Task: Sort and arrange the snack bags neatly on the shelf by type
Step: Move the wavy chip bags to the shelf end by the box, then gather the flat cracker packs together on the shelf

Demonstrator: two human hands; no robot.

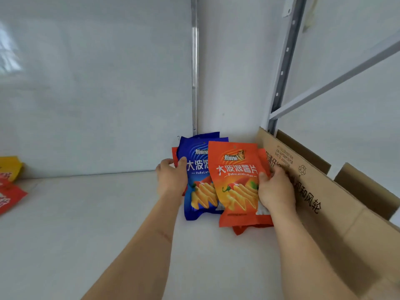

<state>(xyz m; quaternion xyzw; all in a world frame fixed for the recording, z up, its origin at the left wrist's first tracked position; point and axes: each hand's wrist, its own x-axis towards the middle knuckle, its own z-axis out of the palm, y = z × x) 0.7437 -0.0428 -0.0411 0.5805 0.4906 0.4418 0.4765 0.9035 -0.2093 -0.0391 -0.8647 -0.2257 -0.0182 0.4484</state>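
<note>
An orange chip bag (pixel 237 180) stands upright at the front of a small stack against the shelf's back wall. My right hand (pixel 276 191) grips its right edge, thumb on the front. Behind it stands a blue chip bag (pixel 195 176), whose left edge my left hand (pixel 172 178) holds, thumb on the front. Another orange bag (pixel 174 154) peeks out behind the blue one, and one more orange bag (pixel 249 229) shows below and behind the front bag.
An open cardboard box (pixel 324 202) with printed text stands on the shelf right beside my right hand. At the far left lie a yellow bag (pixel 9 167) and red bags (pixel 10 198). The white shelf board (pixel 86 224) stretches between. A metal upright (pixel 283 68) rises behind the box.
</note>
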